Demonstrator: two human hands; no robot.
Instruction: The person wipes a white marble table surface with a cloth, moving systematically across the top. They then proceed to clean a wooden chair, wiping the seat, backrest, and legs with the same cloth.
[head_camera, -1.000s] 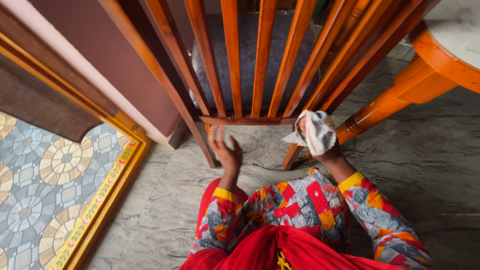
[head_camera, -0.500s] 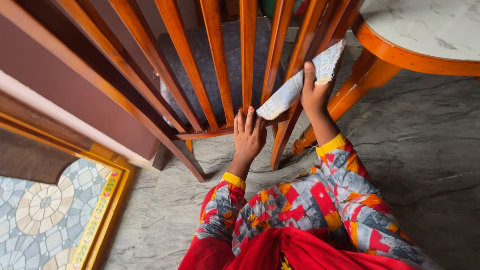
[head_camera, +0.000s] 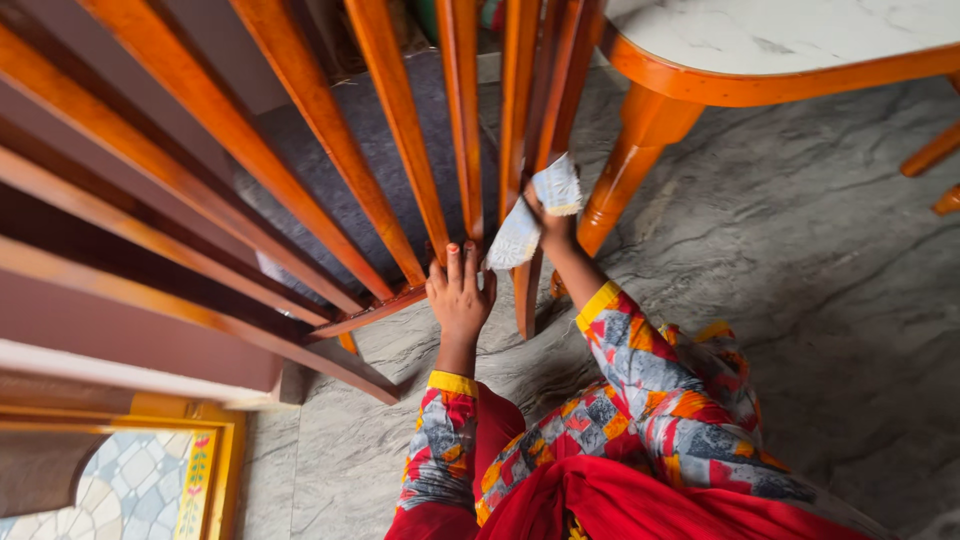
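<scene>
A wooden chair (head_camera: 400, 110) with orange-brown back slats and a grey cushioned seat fills the upper left. My left hand (head_camera: 458, 295) lies flat with fingers together against the lower rail of the chair back. My right hand (head_camera: 548, 222) is closed on a pale patterned cloth (head_camera: 530, 215), pressed against the chair's right back post. Both arms wear sleeves of red, grey and yellow print.
A round table (head_camera: 790, 45) with a white marbled top and orange wooden rim and leg (head_camera: 630, 160) stands at the upper right. Grey stone floor (head_camera: 820, 280) spreads to the right. A yellow-bordered patterned panel (head_camera: 150, 480) sits at the lower left.
The view has swung closer over the chair. My right hand slid the cloth down the right post. My left hand stays on the lower rail.
</scene>
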